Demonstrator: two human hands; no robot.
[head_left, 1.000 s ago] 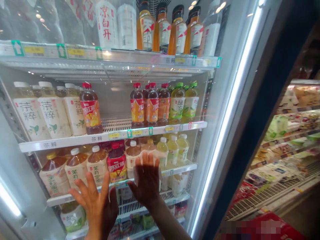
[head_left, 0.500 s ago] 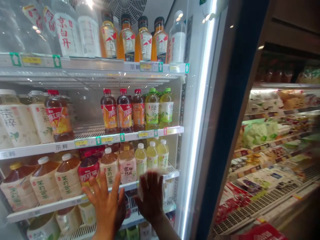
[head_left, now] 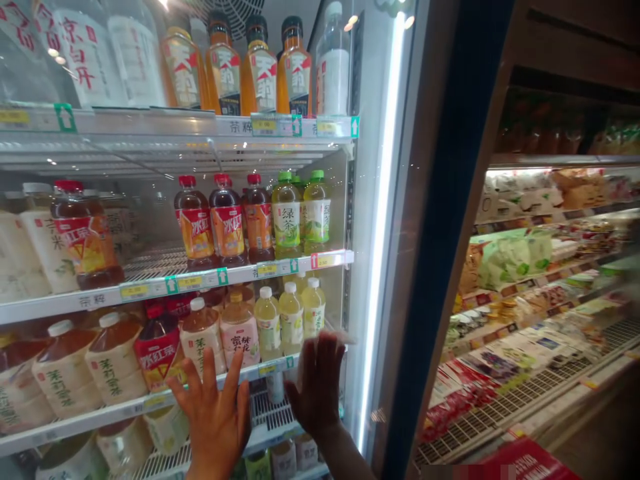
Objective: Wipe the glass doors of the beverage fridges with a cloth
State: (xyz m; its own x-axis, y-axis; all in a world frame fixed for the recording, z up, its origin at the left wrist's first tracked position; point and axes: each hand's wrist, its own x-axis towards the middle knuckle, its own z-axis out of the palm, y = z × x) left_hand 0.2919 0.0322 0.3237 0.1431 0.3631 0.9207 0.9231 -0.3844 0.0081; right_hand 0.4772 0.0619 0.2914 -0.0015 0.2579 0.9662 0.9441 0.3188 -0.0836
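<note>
Your left hand [head_left: 215, 420] is raised with its fingers spread wide, gripping nothing that shows; its palm faces away from view, and the wrist runs out of the bottom edge. Its fingers overlap the lower part of the red-labelled iced tea bottle [head_left: 156, 353] and the cream-labelled jasmine tea bottle [head_left: 200, 333], both on the shelf just above mid-cooler's lower edge [head_left: 273, 367]. Your right hand [head_left: 319, 387] is open too, fingers straight and nearer together, with no object visible in it; it is dark, its palm is turned from you, and a pale blur by the fingertips cannot be made out. It hides the base of the rightmost pale-yellow bottle [head_left: 314, 310]. Whether either hand touches anything, you cannot tell from here. The pink-labelled peach tea bottle [head_left: 240, 330] stands between your hands, farther up, its lower label partly covered by a left fingertip. Top-left, the large water bottles [head_left: 85, 53] are cut off above; bottom-right, a red object [head_left: 525, 460] is cropped and partly pixelated, so you cannot identify it.
</note>
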